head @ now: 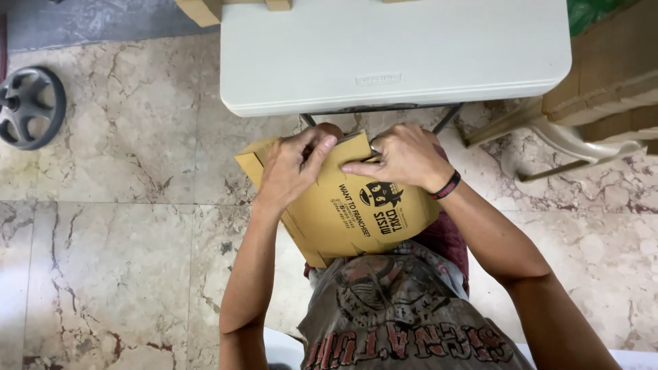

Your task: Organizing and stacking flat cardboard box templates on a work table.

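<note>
— Marble-patterned floor tiles (116, 226) were seen beneath everything, with a white folding table (394, 55) set just ahead of the seated person. What was being handled?

— A flat tan cardboard box blank (349, 205), printed in black, was held over the lap, below the table's near edge. The left hand (291, 168) was closed over its upper left part, fingers curled across the top edge. The right hand (404, 156), marked by a dark wristband (447, 186), was pinched shut on a flap at the upper right.

— How far had the folding been carried?

— Judged from the shape, little was finished: one side flap at the left appeared creased upward, while the printed panel was still lying flat and no closed box had been formed. Most folds seemed left to do.

— And around it?

— A grey wheel (31, 106) was lying on the floor at the left. Stacked brown cardboard (610, 75) was seen at the right, beside a pale plastic chair (548, 133). Small cardboard pieces (205, 9) were resting at the table's far edge.
</note>
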